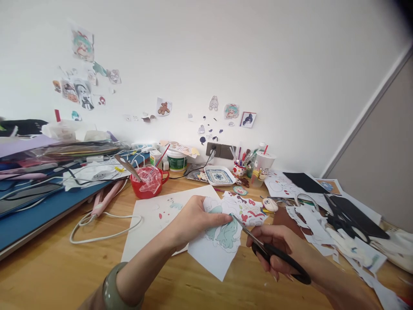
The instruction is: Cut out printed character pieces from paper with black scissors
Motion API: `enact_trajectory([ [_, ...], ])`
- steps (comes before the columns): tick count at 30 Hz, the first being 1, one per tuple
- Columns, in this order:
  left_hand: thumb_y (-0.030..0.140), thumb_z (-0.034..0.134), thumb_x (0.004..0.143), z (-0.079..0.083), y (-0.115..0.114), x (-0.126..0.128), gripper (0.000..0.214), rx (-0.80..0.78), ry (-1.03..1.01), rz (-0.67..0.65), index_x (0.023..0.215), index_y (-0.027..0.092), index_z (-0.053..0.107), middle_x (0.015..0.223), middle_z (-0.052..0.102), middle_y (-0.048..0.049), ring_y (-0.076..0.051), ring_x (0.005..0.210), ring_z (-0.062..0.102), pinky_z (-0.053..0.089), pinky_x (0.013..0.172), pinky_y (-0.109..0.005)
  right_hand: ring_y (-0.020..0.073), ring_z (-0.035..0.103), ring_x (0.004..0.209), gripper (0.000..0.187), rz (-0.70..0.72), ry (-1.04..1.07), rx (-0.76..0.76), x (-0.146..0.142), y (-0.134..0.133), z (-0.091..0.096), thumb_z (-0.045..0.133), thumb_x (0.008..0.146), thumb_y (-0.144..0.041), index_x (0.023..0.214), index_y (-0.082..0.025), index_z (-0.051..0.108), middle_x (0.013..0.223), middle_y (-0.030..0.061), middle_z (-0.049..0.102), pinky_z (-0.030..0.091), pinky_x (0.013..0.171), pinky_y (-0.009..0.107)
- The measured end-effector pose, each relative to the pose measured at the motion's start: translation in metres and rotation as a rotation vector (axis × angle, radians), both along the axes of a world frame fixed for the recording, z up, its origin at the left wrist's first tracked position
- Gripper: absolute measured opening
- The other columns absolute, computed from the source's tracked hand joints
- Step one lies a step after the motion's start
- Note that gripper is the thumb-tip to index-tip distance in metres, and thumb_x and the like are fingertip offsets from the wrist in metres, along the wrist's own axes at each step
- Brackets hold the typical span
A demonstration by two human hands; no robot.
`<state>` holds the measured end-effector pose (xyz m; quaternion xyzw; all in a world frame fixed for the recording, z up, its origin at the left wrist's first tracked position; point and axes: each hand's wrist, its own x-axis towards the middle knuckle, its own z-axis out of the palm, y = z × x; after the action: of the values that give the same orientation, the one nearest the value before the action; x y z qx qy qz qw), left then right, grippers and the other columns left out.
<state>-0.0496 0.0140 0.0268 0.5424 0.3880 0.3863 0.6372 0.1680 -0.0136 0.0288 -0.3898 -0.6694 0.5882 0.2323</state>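
Observation:
My left hand (196, 219) grips a sheet of paper (214, 258) by its upper part, the thumb lying on top and the fingers hidden beneath. Printed on the sheet is a teal, long-haired figure with thin outlines. From the right, my right hand (277, 247) holds black-handled scissors (280, 254), fingers in and around the loops. The blade tips meet the drawing close to my left thumb; whether they are closed is hard to tell. Under and behind my left forearm lies a larger white sheet (142, 224) bearing small coloured cut-outs.
A red mug (146, 185) with crumpled plastic stands behind my left arm. Further back are a square patterned dish (220, 175) and a pen cup (239, 168). Paper scraps (312, 224) and other black scissors (342, 219) lie right. A white cable (106, 240) loops at left.

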Motion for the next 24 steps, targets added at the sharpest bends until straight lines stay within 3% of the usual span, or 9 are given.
enact_trajectory([
  [5, 0.033, 0.071, 0.060, -0.001, 0.000, -0.001, 0.027, 0.063, 0.010, -0.013, 0.075, 0.011, 0.065, 0.070, 0.068, -0.0067, -0.014, 0.054, 0.061, 0.047, 0.050, -0.023, 0.0075, 0.045, 0.047, 0.028, -0.022, -0.020, -0.006, 0.000, 0.001, -0.002, 0.064, 0.064, -0.028, 0.088, -0.015, 0.056, 0.058, -0.0050, 0.051, 0.041, 0.044, 0.018],
  [16, 0.033, 0.072, 0.057, -0.003, 0.000, 0.001, 0.028, 0.034, 0.000, 0.034, 0.074, 0.012, 0.065, 0.067, 0.068, -0.0053, -0.014, 0.052, 0.060, 0.045, 0.047, -0.022, 0.0104, 0.045, 0.050, 0.031, -0.065, 0.000, -0.033, -0.003, -0.002, 0.000, 0.063, 0.063, -0.037, 0.087, -0.017, 0.057, 0.053, -0.0057, 0.047, 0.041, 0.048, 0.021],
  [24, 0.025, 0.072, 0.060, 0.001, -0.004, 0.005, 0.019, -0.009, -0.111, 0.048, 0.074, 0.014, 0.065, 0.066, 0.068, -0.0026, -0.012, 0.052, 0.060, 0.047, 0.048, -0.021, 0.0086, 0.041, 0.045, 0.048, -0.085, 0.011, -0.013, -0.012, -0.002, 0.007, 0.066, 0.054, -0.054, 0.082, -0.016, 0.053, 0.056, -0.0036, 0.051, 0.026, 0.037, 0.019],
])
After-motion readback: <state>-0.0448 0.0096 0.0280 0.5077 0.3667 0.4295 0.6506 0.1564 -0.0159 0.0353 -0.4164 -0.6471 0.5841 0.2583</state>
